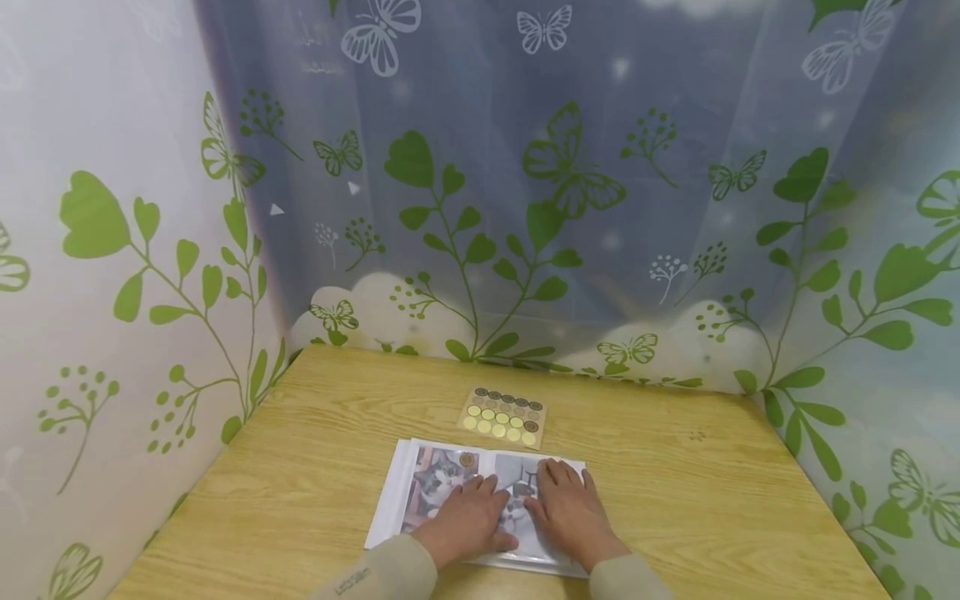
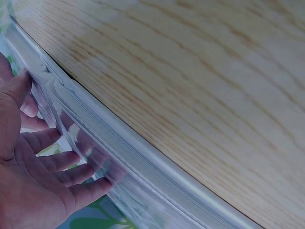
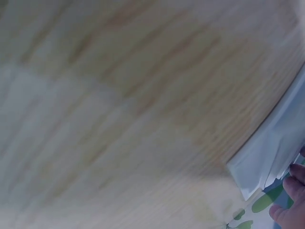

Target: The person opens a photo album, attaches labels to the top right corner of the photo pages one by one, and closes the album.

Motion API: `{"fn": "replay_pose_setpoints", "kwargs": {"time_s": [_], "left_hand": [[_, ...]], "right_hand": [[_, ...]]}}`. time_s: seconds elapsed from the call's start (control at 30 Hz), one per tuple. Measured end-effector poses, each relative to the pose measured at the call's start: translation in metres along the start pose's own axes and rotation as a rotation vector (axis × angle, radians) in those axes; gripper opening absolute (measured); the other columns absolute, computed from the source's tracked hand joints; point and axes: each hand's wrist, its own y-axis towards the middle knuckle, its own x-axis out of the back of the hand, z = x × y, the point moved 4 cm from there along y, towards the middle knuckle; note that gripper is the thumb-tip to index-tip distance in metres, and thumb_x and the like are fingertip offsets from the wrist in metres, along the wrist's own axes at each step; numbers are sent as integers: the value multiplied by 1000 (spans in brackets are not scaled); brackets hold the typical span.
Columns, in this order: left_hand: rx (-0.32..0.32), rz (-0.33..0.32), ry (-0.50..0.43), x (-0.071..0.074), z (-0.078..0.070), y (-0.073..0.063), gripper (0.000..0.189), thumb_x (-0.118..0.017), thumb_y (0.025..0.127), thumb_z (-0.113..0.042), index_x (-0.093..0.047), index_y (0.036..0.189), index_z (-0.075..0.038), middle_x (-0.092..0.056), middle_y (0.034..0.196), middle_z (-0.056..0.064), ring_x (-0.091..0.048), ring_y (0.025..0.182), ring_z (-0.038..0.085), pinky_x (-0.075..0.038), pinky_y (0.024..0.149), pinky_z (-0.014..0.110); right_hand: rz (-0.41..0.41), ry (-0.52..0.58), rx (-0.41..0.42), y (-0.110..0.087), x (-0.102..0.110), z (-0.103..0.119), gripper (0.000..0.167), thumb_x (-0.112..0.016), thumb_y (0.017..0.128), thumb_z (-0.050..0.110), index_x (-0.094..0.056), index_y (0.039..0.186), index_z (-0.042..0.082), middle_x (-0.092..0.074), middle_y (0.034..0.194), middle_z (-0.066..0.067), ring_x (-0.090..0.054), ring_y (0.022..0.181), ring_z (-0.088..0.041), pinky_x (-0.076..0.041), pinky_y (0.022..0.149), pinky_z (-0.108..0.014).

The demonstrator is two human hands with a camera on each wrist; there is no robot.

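Observation:
A photo album (image 1: 388,504) lies spread on the table, with a picture of a grey-and-white cat in a clear sleeve on each page. My left hand (image 1: 471,518) rests on the left page near the centre fold, fingers extended over the lower part of the left photo (image 1: 437,477). On the right page, my right hand (image 1: 572,508) presses with its fingers pointing away from me, covering part of the right photo (image 1: 512,471). A round brown sticker (image 1: 468,460) sits at the left photo's top right corner. Up close, the left fingertips (image 2: 102,185) touch the glossy sleeve.
Just behind the album lies a sheet of round stickers (image 1: 501,419), with dark, tan and yellow rows. The wood-grain table (image 1: 690,492) reaches back to a curtain (image 1: 480,275) printed with green leaves and butterflies, which also hangs on both sides.

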Motion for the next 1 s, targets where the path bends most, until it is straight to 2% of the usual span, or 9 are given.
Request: {"fn": "replay_pose_setpoints", "kwargs": {"time_s": [0.27,0.53,1.0], "left_hand": [[-11,-30,17,-2,0,1,74,-66,84,-61,-56,138,-11,-49,145,15,-47,131,35,-44,104,53],[-15,-42,31,-3,1,1,73,-66,84,-62,-57,136,-11,-51,144,14,-48,130,35,-45,102,52],[-6,-12,25,-4,2,3,75,-64,85,-63,-55,139,-12,-48,146,13,-46,132,34,-44,104,52]], "right_hand": [[-50,-24,4,-2,-1,-5,57,-57,99,40,-52,140,1,-51,141,-21,-46,131,-39,-30,110,-63],[-52,-16,-16,-2,-4,-8,57,-57,99,41,-51,142,3,-53,139,-19,-46,131,-38,-29,110,-63],[-67,1,-40,2,-2,-9,52,-59,98,38,-55,138,5,-56,132,-18,-48,128,-38,-30,109,-64]]}}
